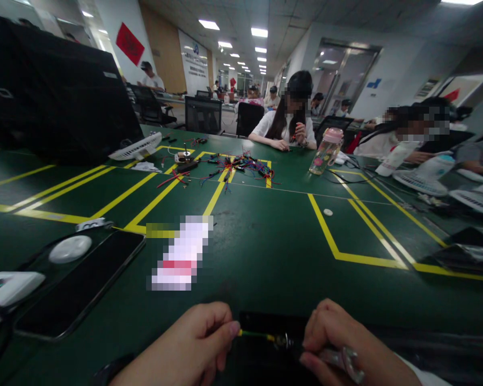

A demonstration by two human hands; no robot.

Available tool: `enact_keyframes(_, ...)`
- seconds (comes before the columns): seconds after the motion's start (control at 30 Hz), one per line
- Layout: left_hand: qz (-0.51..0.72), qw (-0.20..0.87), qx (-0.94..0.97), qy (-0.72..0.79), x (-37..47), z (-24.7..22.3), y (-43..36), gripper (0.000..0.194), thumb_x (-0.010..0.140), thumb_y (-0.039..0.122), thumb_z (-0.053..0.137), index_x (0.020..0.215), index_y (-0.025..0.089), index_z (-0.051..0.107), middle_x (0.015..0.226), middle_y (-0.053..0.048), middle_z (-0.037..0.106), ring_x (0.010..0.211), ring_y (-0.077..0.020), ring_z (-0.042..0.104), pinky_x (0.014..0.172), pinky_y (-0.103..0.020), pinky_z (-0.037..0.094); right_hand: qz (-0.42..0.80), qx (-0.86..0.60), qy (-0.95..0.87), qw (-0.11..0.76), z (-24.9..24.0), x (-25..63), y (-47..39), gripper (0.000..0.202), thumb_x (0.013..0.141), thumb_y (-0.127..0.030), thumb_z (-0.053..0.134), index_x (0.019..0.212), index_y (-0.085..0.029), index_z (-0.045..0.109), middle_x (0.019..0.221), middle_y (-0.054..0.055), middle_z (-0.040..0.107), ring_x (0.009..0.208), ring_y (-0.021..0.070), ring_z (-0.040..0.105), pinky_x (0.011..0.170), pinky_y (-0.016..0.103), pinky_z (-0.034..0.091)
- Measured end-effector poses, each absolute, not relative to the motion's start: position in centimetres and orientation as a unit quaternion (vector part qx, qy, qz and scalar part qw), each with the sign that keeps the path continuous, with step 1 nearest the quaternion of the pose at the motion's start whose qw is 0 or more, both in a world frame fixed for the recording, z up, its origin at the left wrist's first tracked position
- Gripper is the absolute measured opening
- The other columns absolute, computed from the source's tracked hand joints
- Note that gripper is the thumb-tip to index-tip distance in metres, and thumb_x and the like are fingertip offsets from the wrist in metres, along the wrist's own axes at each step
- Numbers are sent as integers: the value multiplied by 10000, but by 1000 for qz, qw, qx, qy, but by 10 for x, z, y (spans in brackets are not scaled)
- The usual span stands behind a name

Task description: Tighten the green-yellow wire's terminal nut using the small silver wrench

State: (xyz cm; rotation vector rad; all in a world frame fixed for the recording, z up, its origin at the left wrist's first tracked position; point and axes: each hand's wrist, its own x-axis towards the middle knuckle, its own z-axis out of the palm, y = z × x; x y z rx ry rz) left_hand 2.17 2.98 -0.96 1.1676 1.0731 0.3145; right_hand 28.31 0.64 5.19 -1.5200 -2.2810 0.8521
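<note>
Near the bottom of the head view, the thumb and fingers of my left hand (209,335) pinch the end of a thin yellow-green wire (255,335). The wire runs right to a small shiny metal fitting (282,341), whose details are blurred. My right hand (338,332) is closed around a metal wrench (348,364), its forked end sticking out below the fingers. The fingertips of that hand sit just beside the fitting. Under both hands lies a black surface (265,370), mostly dark and partly covered by them.
A dark phone (84,284) and a blurred-out lit rectangle (183,252) lie to the left. Tangled coloured wires (249,165) sit farther back, with a pink-lidded bottle (326,150) to their right. A person (285,118) sits across the green table (265,230).
</note>
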Motion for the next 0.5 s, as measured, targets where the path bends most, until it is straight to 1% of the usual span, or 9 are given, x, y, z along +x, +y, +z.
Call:
enact_keyframes(0.13,135,692,522,480,22,-8,29,306,941,457,435,811,184,483,599,69,543,371,-44,477,281,-77,301,289,-516,-799,109,58,280,14,137,770,-71,575,767,-207,559,775,31,593,690,177,582,595,262,483)
enact_keyframes(0.23,131,693,520,482,23,-5,30,303,938,454,430,806,185,474,602,70,538,373,-42,472,285,-76,304,279,-482,-821,129,60,280,19,176,734,-46,571,775,-217,561,749,12,616,664,174,573,559,248,463)
enact_keyframes(0.37,128,689,521,487,24,-3,31,318,919,478,446,789,190,473,585,72,524,374,-52,468,281,-88,298,282,-421,-850,143,61,282,24,241,690,-5,564,760,-231,518,738,-18,629,670,161,558,532,213,432)
enact_keyframes(0.43,127,688,521,489,24,-2,31,324,913,490,448,787,193,475,582,71,521,372,-55,467,281,-92,295,291,-414,-852,134,64,284,24,250,693,2,565,767,-232,518,751,-22,625,682,155,562,549,212,437)
enact_keyframes(0.5,127,687,521,490,24,-3,31,322,915,491,441,793,194,471,587,70,525,367,-54,463,280,-94,294,300,-446,-833,132,68,286,22,203,740,-37,563,786,-231,525,778,-13,611,685,157,570,579,236,451)
